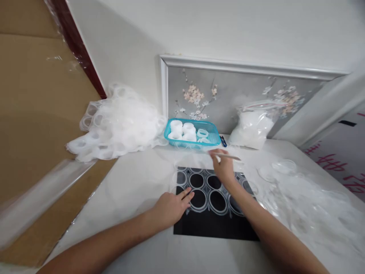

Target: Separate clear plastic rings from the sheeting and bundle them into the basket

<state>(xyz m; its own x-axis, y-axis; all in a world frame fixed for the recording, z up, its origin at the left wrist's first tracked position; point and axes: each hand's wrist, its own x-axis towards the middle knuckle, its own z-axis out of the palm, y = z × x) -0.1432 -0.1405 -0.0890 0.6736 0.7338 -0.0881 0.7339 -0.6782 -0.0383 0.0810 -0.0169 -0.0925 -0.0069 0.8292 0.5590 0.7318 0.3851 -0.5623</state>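
Note:
A black mat lies on the white table, and over its upper part is a clear sheet with rows of whitish rings. My left hand rests at the left side of that sheet, fingers stretched out and touching it. Above the sheet's far edge, my right hand is closed around a slim, pen-like tool. The tool is held nearly level; its exact kind is unclear. Just beyond stands a blue plastic tray holding stacks of white rings and some loose ones.
At the left is a heap of translucent perforated sheets beside cardboard. Clear plastic scraps cover the right side. A filled zip bag leans against a framed floral panel. A small dark-blue tool lies near the tray.

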